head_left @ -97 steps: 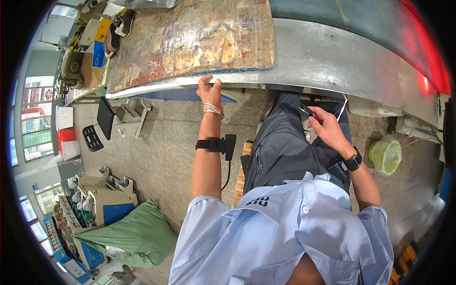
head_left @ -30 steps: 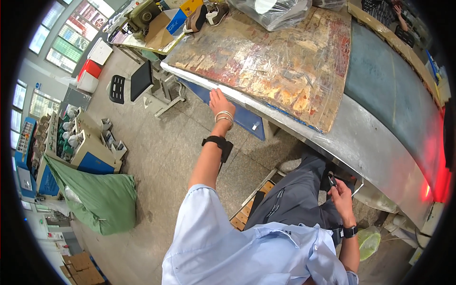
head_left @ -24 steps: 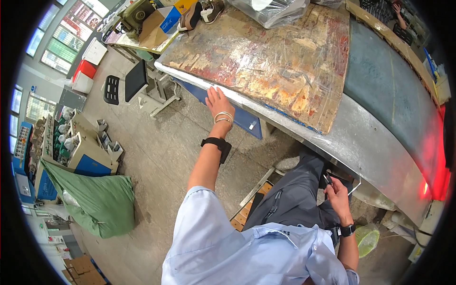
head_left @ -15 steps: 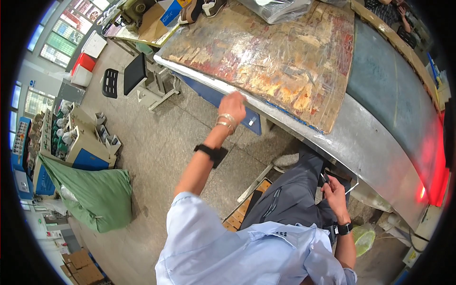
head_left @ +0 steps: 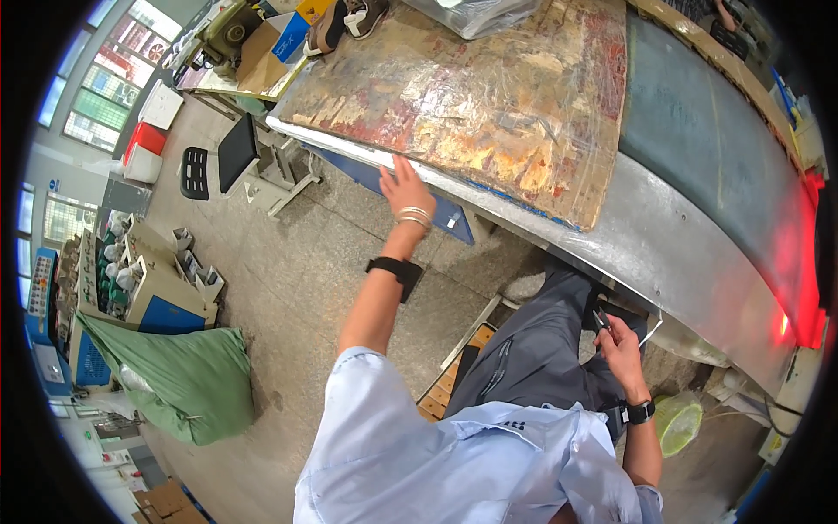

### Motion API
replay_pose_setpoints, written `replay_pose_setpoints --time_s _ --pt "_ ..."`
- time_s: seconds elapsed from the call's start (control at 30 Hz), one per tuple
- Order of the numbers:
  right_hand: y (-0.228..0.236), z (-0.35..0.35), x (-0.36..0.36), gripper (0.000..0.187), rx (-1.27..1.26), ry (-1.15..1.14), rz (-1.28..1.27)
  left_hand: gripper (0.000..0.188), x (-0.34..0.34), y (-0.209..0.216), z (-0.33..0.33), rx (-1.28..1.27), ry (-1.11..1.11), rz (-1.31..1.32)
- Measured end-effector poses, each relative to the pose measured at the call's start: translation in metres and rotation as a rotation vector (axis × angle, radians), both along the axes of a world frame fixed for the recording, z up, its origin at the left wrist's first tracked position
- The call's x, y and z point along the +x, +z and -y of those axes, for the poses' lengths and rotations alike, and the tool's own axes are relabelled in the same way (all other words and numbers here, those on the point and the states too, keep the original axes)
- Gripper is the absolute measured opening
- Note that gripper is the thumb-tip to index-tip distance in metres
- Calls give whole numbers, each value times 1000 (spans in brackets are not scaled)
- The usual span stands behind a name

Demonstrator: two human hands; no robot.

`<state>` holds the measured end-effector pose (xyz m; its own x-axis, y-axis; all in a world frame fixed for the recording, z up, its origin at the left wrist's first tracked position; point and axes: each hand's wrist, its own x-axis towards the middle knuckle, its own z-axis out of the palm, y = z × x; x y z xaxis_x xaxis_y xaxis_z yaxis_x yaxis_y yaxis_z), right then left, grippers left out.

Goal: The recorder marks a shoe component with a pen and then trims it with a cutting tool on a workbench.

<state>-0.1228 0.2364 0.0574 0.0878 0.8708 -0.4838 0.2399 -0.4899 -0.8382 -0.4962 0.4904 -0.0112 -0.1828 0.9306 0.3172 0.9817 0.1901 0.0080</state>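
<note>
My left hand (head_left: 405, 188) is raised in front of the workbench's pale front edge (head_left: 349, 154), fingers spread and nothing in them. Whether it touches the edge, I cannot tell. Bracelets circle that wrist, with a black band on the forearm. Low by my lap, under the metal part of the bench (head_left: 650, 231), my right hand (head_left: 621, 348) is closed around a small dark slender tool (head_left: 602, 320). Its exact kind is too small to make out. A worn, stained board (head_left: 489, 105) covers the bench top.
A clear plastic bag (head_left: 476, 13) and shoes (head_left: 362, 16) lie along the bench's far side. Left of it stand a black chair (head_left: 236, 153) and a sewing machine (head_left: 229, 33). A green sack (head_left: 188, 389) sits on the floor before a machine with blue panels (head_left: 170, 317).
My left hand has gone from closed to spread and moved slightly left. My right hand keeps the dark tool near my lap. The whole view has shifted a little.
</note>
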Motion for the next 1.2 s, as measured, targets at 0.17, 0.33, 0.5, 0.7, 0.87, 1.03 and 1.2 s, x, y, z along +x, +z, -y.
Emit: replay_pose_setpoints --time_s 0.17,0.33,0.5,0.7,0.87,1.03,1.2 --pt "-5 -2 -5 31 24 21 -25 57 81 27 79 -65 -546 228" --pt "2 -9 -7 31 50 30 -8 31 81 52 114 -310 -1046 825" --pt "-1 3 3 30 14 -16 -11 33 18 38 44 137 -496 532" --pt "-3 10 4 26 12 -15 -33 58 4 2 22 -37 -113 106" --pt "3 0 1 27 7 8 -30 56 68 22 79 -70 -555 207" --pt "11 -4 -1 27 15 18 -24 26 53 58 68 -115 -498 682" --pt "7 5 6 27 5 -21 -42 15 -14 36 11 143 -243 505"
